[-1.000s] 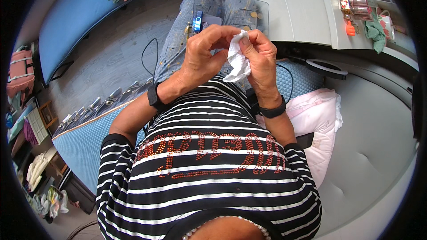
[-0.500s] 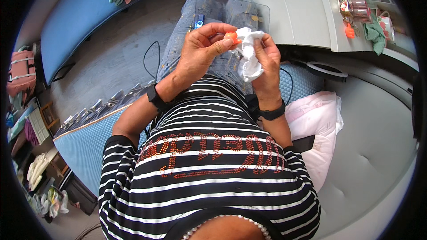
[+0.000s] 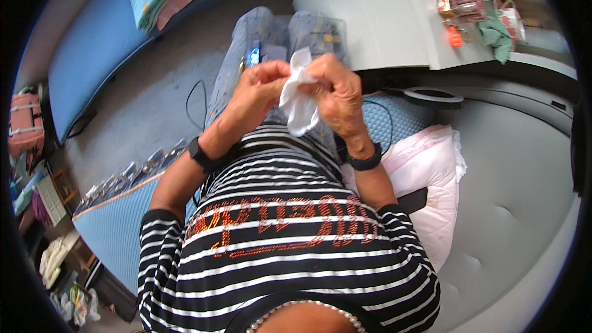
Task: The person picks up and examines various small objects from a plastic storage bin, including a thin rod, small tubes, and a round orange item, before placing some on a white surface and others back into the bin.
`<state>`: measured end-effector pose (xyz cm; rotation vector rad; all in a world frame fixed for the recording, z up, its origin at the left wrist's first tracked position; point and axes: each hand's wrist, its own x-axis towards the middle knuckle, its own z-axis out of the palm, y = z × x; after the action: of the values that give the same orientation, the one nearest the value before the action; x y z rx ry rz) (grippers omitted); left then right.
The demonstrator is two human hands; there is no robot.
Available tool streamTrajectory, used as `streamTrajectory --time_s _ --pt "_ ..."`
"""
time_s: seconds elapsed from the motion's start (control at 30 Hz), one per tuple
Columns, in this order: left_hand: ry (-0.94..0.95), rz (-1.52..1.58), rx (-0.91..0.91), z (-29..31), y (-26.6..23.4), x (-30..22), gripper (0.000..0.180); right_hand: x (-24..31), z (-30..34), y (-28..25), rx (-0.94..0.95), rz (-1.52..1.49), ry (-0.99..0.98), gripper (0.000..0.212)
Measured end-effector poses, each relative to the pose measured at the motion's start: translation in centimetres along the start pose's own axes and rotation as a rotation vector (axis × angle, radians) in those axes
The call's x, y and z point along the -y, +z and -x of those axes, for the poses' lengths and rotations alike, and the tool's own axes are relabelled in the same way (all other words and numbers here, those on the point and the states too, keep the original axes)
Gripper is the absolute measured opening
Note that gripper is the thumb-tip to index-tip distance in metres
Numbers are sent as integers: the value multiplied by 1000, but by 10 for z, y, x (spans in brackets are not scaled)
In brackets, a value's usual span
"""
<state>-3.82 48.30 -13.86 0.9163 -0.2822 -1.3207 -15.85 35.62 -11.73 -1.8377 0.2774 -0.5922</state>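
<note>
A crumpled white cloth point(image 3: 300, 108) hangs between my two hands above my lap. My right hand point(image 3: 339, 102) is closed with its fingers pinching the cloth's upper part. My left hand point(image 3: 262, 89) pinches at the cloth's left edge, thumb and fingertips against it. No orange piece shows between the hands; the cloth and fingers cover that spot. On my thighs, beyond the hands, lies a clear tray or board point(image 3: 336, 34) with a small blue object point(image 3: 253, 54) on it.
To the right stands a pale desk point(image 3: 388, 31) holding an orange trinket point(image 3: 455, 37), a green cloth point(image 3: 495, 38) and a mug point(image 3: 510, 21). A ring-shaped light point(image 3: 433, 96) and folded pink bedding point(image 3: 425, 179) lie at my right. A blue bed point(image 3: 92, 43) is far left.
The small orange piece in my left fingers has gone out of sight behind the cloth. My right hand has turned over, and both hands have come together around the cloth. The view has shifted slightly.
</note>
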Motion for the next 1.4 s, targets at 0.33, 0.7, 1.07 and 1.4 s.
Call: streamTrajectory --time_s 0.33,0.7,1.07,1.4 --pt "250 -372 9 -2 -2 4 11 -3 8 3 -10 39 226 14" --pt "374 -689 -109 1 15 -7 20 -14 11 -2 -19 -188 414 20" --pt "-168 268 12 -21 16 -35 26 15 5 -11 -495 -305 217 23" --pt "46 -167 90 -27 28 -31 15 13 -17 -13 -276 0 -10 13"
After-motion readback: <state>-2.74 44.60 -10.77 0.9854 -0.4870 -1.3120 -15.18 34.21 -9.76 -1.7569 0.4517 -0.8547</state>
